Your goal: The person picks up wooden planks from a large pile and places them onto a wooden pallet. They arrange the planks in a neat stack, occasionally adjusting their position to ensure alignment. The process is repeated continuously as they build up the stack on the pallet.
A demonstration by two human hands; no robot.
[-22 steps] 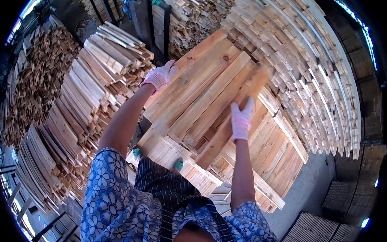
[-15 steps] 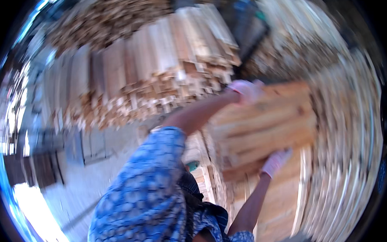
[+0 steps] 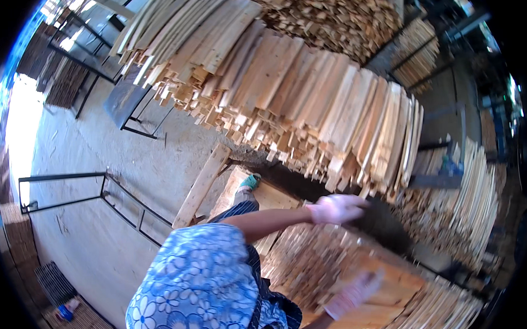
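Observation:
My left hand (image 3: 336, 209), in a pale pink glove, is held out over the far edge of a wood stack. Its fingers are stretched out, slightly blurred, with nothing visible in them. Nearer to me, my right hand (image 3: 355, 295), gloved alike, hovers over or touches a flat wooden board (image 3: 395, 290); contact is unclear. Its blurred fingers look spread. The board lies on the right part of the stack of thin wood pieces (image 3: 313, 252), whose ends face up beside my hands.
A long pile of wooden slats (image 3: 307, 82) stretches across the far side, with a heap of wood pieces (image 3: 328, 17) behind it. Black metal frames (image 3: 63, 177) stand on the concrete floor (image 3: 83, 147) at left. More slats (image 3: 476, 197) are stacked at right. My foot (image 3: 251, 181) rests on planks.
The view has swung, bringing more floor and the slat pile into sight. Both hands were at opposite edges of the boards; now their fingers are stretched out, and the boards lie lower in view.

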